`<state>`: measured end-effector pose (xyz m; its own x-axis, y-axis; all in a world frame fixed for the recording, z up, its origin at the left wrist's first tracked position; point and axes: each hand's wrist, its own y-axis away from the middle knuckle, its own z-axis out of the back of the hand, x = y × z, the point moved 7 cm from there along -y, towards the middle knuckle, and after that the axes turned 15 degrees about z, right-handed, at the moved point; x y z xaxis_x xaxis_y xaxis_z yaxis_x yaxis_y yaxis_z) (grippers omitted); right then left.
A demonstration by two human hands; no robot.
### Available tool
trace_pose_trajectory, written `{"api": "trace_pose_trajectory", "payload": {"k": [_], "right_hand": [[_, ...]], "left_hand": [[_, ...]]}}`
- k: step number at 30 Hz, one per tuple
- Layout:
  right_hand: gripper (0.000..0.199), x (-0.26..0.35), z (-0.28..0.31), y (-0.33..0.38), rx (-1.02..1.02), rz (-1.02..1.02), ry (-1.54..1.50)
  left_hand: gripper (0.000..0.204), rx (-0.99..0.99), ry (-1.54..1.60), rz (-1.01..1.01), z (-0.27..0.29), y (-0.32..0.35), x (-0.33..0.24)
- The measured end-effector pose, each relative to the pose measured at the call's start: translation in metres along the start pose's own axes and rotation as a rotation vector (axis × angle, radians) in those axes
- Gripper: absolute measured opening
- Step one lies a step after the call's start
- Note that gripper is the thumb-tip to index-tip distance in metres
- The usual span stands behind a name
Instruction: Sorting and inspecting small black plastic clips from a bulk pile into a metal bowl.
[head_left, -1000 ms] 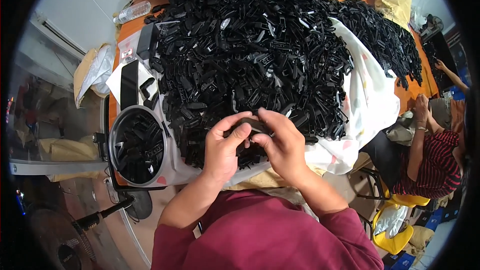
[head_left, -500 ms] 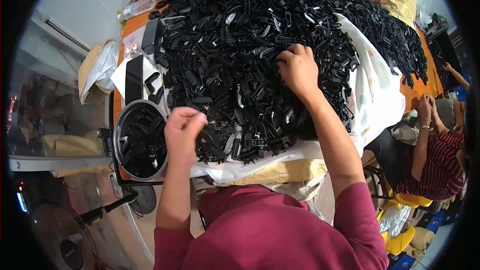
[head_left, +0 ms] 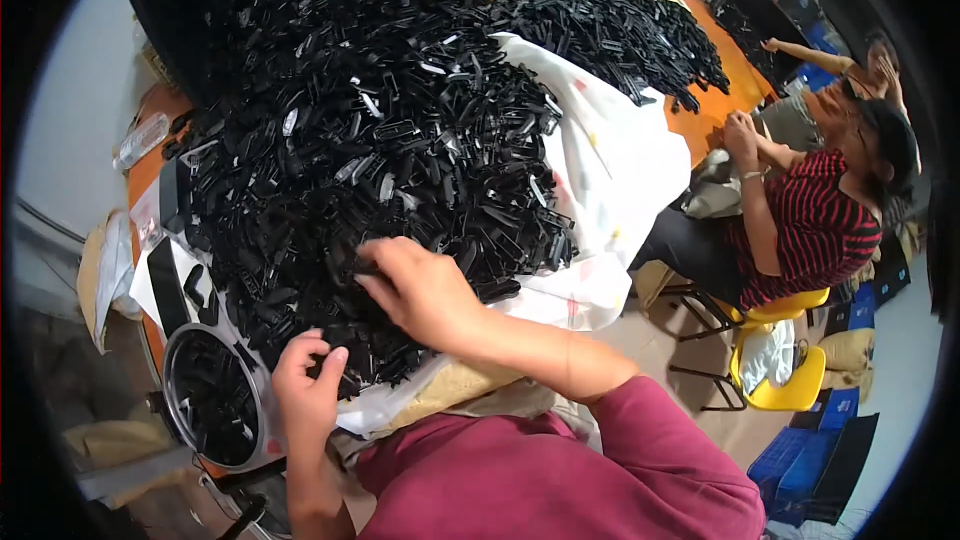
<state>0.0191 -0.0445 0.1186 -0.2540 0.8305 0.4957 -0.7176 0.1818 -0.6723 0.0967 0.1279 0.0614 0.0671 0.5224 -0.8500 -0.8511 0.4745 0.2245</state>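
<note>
Black plastic parts (head_left: pixel 330 175) lie in a large heap across the counter (head_left: pixel 748 80), below both hands. At the far left, a clear bottle (head_left: pixel 142 140) lies near the counter's edge, and a flat black case (head_left: pixel 168 285) sits closer in. Next comes a round pail (head_left: pixel 263 415) with more black parts inside. Just right of it, the left hand (head_left: pixel 308 380) is at the heap's near edge, its grip half curled with the thumb raised; I cannot tell whether it holds a part. Further right, the right hand (head_left: pixel 425 290) reaches over the heap, fingers bent and blurred, so I cannot tell if its grip has a part. White cloth (head_left: pixel 630 175) spreads beyond the heap, then a smaller pile (head_left: pixel 615 35) of similar parts. Rightmost, a person (head_left: pixel 810 230) in a striped shirt sits with hands together.
</note>
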Motion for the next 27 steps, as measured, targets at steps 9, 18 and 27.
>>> {"api": "trace_pose_trajectory", "payload": {"k": [9,18,27], "right_hand": [[0.020,0.012,-0.007,0.024,-0.004,-0.241,-0.642],[0.028,0.021,0.030,0.008,0.023,0.028,-0.358],[0.041,0.029,0.028,0.014,0.146,0.282,-0.116]], "left_hand": [[0.034,0.111,0.607,-0.042,-0.023,-0.001,-0.037],[0.028,0.156,0.452,-0.171,-0.024,0.003,-0.061],[0.027,-0.069,-0.201,-0.573,-0.014,0.014,-0.086]]}}
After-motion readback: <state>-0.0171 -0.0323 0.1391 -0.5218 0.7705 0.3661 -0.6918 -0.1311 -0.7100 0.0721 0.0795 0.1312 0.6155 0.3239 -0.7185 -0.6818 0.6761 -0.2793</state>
